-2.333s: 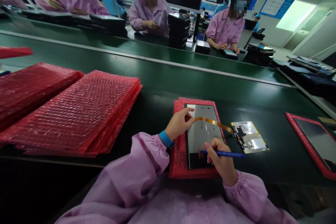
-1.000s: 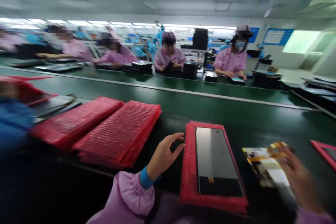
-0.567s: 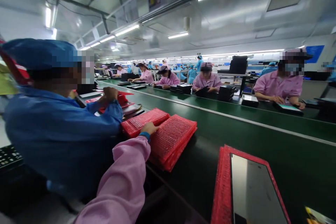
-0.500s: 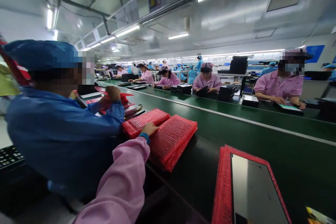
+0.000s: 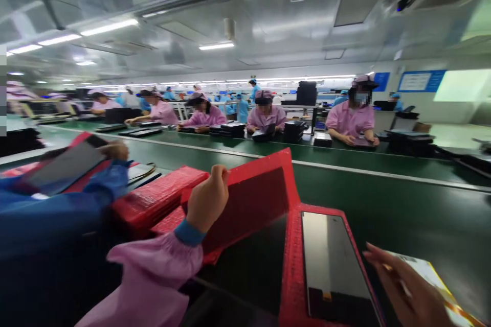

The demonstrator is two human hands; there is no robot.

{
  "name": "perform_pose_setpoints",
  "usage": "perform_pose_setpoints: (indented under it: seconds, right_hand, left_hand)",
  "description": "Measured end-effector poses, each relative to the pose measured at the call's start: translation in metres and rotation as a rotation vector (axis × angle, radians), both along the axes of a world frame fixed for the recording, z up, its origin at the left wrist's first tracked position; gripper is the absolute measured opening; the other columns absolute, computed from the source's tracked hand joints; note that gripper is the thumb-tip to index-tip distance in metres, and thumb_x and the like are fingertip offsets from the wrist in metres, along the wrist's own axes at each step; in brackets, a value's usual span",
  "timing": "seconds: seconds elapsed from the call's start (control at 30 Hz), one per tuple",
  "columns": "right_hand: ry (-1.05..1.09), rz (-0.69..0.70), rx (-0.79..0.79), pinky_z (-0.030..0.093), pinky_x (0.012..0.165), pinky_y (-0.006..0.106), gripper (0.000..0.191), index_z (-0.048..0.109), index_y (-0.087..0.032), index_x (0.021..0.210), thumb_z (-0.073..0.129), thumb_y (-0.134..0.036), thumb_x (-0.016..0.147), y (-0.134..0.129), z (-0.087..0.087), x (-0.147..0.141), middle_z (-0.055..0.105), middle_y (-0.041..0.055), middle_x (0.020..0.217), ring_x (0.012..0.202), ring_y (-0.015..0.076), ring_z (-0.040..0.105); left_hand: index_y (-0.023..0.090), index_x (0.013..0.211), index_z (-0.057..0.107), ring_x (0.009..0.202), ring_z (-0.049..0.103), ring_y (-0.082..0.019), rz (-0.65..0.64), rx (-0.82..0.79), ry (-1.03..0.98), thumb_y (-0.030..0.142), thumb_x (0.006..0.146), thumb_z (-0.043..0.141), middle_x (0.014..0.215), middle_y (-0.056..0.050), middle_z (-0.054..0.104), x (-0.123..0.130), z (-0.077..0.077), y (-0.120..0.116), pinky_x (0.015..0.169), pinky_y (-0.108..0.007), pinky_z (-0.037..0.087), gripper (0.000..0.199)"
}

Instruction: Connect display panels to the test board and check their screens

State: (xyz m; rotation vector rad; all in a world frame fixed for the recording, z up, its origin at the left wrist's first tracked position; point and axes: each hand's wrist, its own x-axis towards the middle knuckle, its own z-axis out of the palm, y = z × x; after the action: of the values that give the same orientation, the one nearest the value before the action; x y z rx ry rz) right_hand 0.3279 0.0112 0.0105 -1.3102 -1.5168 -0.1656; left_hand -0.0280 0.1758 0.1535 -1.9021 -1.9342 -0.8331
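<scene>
My left hand [image 5: 209, 196] is closed on the edge of a red bubble-wrap sleeve [image 5: 253, 204], holding it raised and tilted; its middle looks dark. The sleeve's right corner reaches the top of a red bubble-wrap stack [image 5: 291, 265]. On that stack lies a flat display panel [image 5: 326, 245] with a grey, mirror-like face, a black lower band and a small orange tab. My right hand [image 5: 410, 286] is at the lower right with fingers stretched out, just right of the panel. Partly behind it is a white sheet-like item [image 5: 422, 268] with a yellow edge.
More red bubble-wrap sleeves [image 5: 164, 194] are piled to the left. A co-worker's blue sleeve [image 5: 103, 179] is close by, their hand on a panel and red wrap. Across the green bench [image 5: 383, 184] sit several people in pink with stacks of black items [image 5: 293, 132].
My left hand has lifted a red sleeve from the pile and brought it right, towards the panel. My right hand has come into view. The view has turned right.
</scene>
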Motion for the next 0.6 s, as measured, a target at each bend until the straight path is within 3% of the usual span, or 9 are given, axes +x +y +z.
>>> perform_pose_setpoints:
  seconds: [0.13, 0.2, 0.27, 0.33, 0.6]
  right_hand:
    - [0.119, 0.052, -0.116, 0.059, 0.074, 0.045, 0.031, 0.061, -0.031, 0.119, 0.051, -0.042, 0.092, 0.019, 0.039, -0.025, 0.069, 0.0083, 0.114, 0.092, 0.0315, 0.067]
    - [0.208, 0.055, -0.107, 0.055, 0.067, 0.039, 0.027, 0.064, -0.026, 0.109, 0.057, -0.042, 0.088, 0.027, 0.047, -0.035, 0.071, 0.0064, 0.096, 0.079, 0.0275, 0.065]
    - [0.267, 0.047, -0.092, 0.048, 0.058, 0.033, 0.016, 0.064, -0.025, 0.088, 0.060, -0.040, 0.086, 0.030, 0.047, -0.043, 0.065, 0.0015, 0.073, 0.063, 0.0227, 0.058]
    - [0.304, 0.036, -0.086, 0.044, 0.055, 0.031, 0.016, 0.058, -0.025, 0.076, 0.061, -0.037, 0.086, 0.027, 0.040, -0.047, 0.059, -0.0011, 0.065, 0.058, 0.0207, 0.053]
    - [0.473, 0.043, -0.088, 0.044, 0.069, 0.035, 0.017, 0.053, -0.025, 0.070, 0.065, -0.031, 0.080, 0.023, 0.019, -0.044, 0.067, 0.0048, 0.082, 0.074, 0.0256, 0.060]
  left_hand:
    - [0.018, 0.096, 0.052, 0.060, 0.069, -0.026, -0.274, 0.206, 0.147, 0.026, 0.095, 0.036, 0.067, -0.006, 0.069, 0.029, -0.009, -0.032, 0.049, -0.028, 0.037, 0.019]
    - [0.019, 0.092, 0.050, 0.049, 0.066, -0.023, -0.377, 0.320, 0.181, 0.025, 0.095, 0.034, 0.059, -0.002, 0.066, 0.036, -0.017, -0.038, 0.046, -0.028, 0.035, 0.018]
    - [0.020, 0.090, 0.049, 0.045, 0.065, -0.022, -0.443, 0.391, 0.200, 0.024, 0.095, 0.032, 0.056, 0.000, 0.065, 0.040, -0.022, -0.040, 0.043, -0.027, 0.035, 0.018]
    - [0.021, 0.089, 0.047, 0.044, 0.065, -0.021, -0.482, 0.425, 0.214, 0.024, 0.096, 0.031, 0.055, 0.001, 0.066, 0.042, -0.026, -0.040, 0.043, -0.027, 0.036, 0.018]
    - [0.020, 0.089, 0.047, 0.043, 0.064, -0.020, -0.508, 0.420, 0.227, 0.024, 0.099, 0.029, 0.053, 0.002, 0.065, 0.051, -0.036, -0.043, 0.042, -0.027, 0.036, 0.021]
